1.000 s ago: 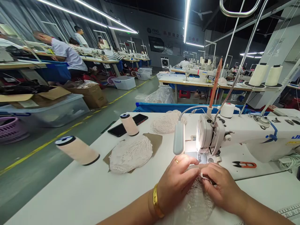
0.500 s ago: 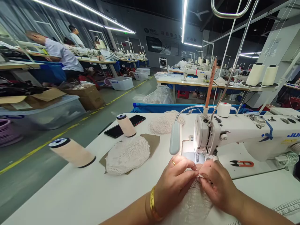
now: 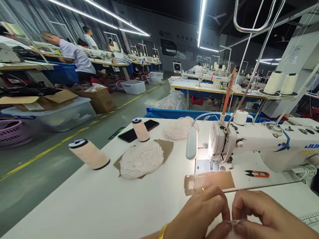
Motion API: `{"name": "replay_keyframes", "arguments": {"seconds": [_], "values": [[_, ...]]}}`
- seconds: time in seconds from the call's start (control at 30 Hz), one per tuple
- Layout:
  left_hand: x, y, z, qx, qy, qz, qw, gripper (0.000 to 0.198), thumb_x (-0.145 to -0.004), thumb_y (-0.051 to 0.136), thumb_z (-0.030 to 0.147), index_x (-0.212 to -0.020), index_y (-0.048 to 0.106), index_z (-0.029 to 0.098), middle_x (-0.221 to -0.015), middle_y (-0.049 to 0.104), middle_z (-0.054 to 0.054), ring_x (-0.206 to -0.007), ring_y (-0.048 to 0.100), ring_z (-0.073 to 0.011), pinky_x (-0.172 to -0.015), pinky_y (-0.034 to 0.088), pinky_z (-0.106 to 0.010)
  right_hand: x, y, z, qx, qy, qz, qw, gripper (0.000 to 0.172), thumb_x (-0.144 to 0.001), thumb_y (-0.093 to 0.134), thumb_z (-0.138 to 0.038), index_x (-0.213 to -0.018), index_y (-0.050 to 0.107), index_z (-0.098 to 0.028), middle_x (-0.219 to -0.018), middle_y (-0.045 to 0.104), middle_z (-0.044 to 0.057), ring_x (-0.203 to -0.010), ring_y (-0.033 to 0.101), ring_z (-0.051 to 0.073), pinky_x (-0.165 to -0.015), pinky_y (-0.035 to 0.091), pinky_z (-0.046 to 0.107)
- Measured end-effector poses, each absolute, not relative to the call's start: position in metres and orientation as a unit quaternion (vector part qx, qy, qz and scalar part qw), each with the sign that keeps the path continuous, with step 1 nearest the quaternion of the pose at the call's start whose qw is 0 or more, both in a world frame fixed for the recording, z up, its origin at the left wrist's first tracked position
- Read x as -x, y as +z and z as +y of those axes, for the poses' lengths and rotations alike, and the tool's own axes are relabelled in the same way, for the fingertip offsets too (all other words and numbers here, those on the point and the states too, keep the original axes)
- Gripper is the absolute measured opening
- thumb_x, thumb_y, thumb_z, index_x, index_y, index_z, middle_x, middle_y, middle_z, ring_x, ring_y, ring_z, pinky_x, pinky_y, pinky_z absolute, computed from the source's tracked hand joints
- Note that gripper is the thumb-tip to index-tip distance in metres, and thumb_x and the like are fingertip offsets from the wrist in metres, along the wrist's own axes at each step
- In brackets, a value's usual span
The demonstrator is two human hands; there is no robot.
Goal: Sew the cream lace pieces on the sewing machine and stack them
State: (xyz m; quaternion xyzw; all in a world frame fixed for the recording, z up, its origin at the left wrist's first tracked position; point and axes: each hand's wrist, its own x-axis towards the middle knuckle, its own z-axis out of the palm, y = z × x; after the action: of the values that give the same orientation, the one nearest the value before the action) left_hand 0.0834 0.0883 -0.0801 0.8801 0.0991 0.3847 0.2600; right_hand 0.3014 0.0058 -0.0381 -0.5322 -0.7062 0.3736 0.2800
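Low at the bottom edge, my left hand (image 3: 203,209) and my right hand (image 3: 266,212) come close together, fingertips pinching the edge of a white lace piece (image 3: 234,224). Most of that lace is hidden by the fingers or cut off by the frame. Beyond the hands, a strip of brown tape (image 3: 211,182) lies across the front of the sewing machine bed. The white sewing machine (image 3: 224,142) stands behind it, its needle area lit by a small lamp (image 3: 191,144). Orange thread snips (image 3: 258,174) rest on the bed to the right.
Left on the table are a stack of lace pieces (image 3: 142,159) on brown card, two thread cones (image 3: 89,154) (image 3: 141,130) and a black phone (image 3: 127,135). More lace (image 3: 178,128) lies behind. A ruler marking (image 3: 310,217) shows at right. Co-workers sit at machines across the aisle.
Both hands have drawn back from the needle area toward the bottom edge, bringing the lace along. The brown tape strip is now uncovered. The view has shifted slightly.
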Motion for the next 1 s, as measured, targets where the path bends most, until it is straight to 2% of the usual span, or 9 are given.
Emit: {"name": "replay_keyframes", "arguments": {"seconds": [0.07, 0.13, 0.27, 0.4, 0.53, 0.63, 0.8, 0.87, 1.0], "values": [[-0.087, -0.088, 0.087, -0.869, 0.372, 0.123, 0.302, 0.013, -0.106, 0.049, 0.029, -0.095, 0.055, 0.025, -0.091, 0.067, -0.002, -0.079, 0.062, -0.0174, -0.072, 0.053, -0.03, -0.304, -0.035, 0.013, 0.546, 0.442, -0.66, 0.266, 0.006, -0.099, 0.069, -0.026, -0.093, 0.067, -0.026, -0.084, 0.069, -0.002, -0.075, 0.065, 0.016, -0.061, 0.048, 0.023], [-0.091, -0.096, 0.096, -0.883, 0.327, 0.19, 0.277, 0.013, -0.101, 0.052, 0.02, -0.088, 0.055, 0.024, -0.088, 0.066, -0.001, -0.078, 0.06, -0.0176, -0.07, 0.05, -0.031, -0.301, -0.042, 0.034, 0.559, 0.448, -0.646, 0.264, 0.009, -0.094, 0.065, -0.018, -0.087, 0.064, -0.022, -0.076, 0.064, -0.003, -0.067, 0.058, 0.014, -0.055, 0.04, 0.021], [-0.097, -0.111, 0.122, -0.907, 0.267, 0.301, 0.121, 0.021, -0.087, 0.059, 0.007, -0.073, 0.052, 0.021, -0.078, 0.061, -0.001, -0.071, 0.053, -0.0198, -0.066, 0.04, -0.033, -0.288, -0.07, 0.082, 0.619, 0.291, -0.699, 0.21, 0.02, -0.082, 0.061, -0.005, -0.071, 0.055, -0.021, -0.069, 0.063, -0.004, -0.063, 0.054, 0.014, -0.053, 0.032, 0.021], [-0.096, -0.116, 0.134, -0.916, 0.295, 0.27, -0.005, 0.016, -0.087, 0.06, 0.005, -0.081, 0.057, 0.02, -0.086, 0.062, -0.004, -0.078, 0.052, -0.0225, -0.073, 0.041, -0.036, -0.28, -0.087, 0.102, 0.632, 0.215, -0.714, 0.209, 0.025, -0.078, 0.062, -0.004, -0.068, 0.049, -0.023, -0.061, 0.056, -0.005, -0.056, 0.048, 0.014, -0.05, 0.025, 0.023], [-0.091, -0.119, 0.134, -0.926, 0.336, 0.169, -0.04, 0.022, -0.095, 0.055, 0.003, -0.081, 0.058, 0.02, -0.083, 0.064, -0.002, -0.077, 0.053, -0.0199, -0.077, 0.04, -0.037, -0.284, -0.088, 0.103, 0.633, 0.226, -0.712, 0.206, 0.021, -0.08, 0.063, -0.006, -0.072, 0.053, -0.023, -0.066, 0.062, -0.004, -0.059, 0.054, 0.014, -0.051, 0.029, 0.021], [-0.089, -0.122, 0.135, -0.925, 0.342, 0.164, -0.028, 0.024, -0.098, 0.054, 0.004, -0.08, 0.058, 0.019, -0.079, 0.064, -0.001, -0.074, 0.053, -0.019, -0.077, 0.037, -0.037, -0.291, -0.085, 0.094, 0.624, 0.232, -0.72, 0.198, 0.016, -0.088, 0.062, -0.01, -0.082, 0.057, -0.024, -0.073, 0.066, -0.004, -0.063, 0.059, 0.015, -0.054, 0.038, 0.022], [-0.091, -0.12, 0.138, -0.922, 0.345, 0.176, -0.027, 0.026, -0.096, 0.06, 0.006, -0.074, 0.055, 0.019, -0.075, 0.063, -0.001, -0.072, 0.051, -0.0193, -0.076, 0.035, -0.037, -0.294, -0.08, 0.065, 0.559, 0.069, -0.796, 0.223, 0.012, -0.101, 0.051, -0.014, -0.098, 0.058, -0.024, -0.093, 0.067, 0.005, -0.083, 0.061, 0.023, -0.072, 0.047, 0.035], [-0.092, -0.12, 0.139, -0.921, 0.344, 0.18, -0.024, 0.026, -0.095, 0.061, 0.006, -0.074, 0.056, 0.019, -0.074, 0.062, 0.0, -0.073, 0.051, -0.0196, -0.076, 0.034, -0.038, -0.291, -0.084, 0.06, 0.494, 0.052, -0.833, 0.243, 0.015, -0.105, 0.046, -0.015, -0.105, 0.058, -0.024, -0.1, 0.067, 0.006, -0.089, 0.06, 0.024, -0.079, 0.048, 0.038], [-0.092, -0.121, 0.141, -0.924, 0.332, 0.19, -0.015, 0.024, -0.096, 0.061, 0.007, -0.075, 0.058, 0.019, -0.077, 0.064, -0.001, -0.076, 0.052, -0.0207, -0.078, 0.034, -0.039, -0.29, -0.103, 0.068, 0.464, 0.019, -0.856, 0.225, 0.018, -0.104, 0.042, -0.012, -0.097, 0.056, -0.022, -0.094, 0.065, 0.006, -0.086, 0.057, 0.024, -0.075, 0.045, 0.038]]}}
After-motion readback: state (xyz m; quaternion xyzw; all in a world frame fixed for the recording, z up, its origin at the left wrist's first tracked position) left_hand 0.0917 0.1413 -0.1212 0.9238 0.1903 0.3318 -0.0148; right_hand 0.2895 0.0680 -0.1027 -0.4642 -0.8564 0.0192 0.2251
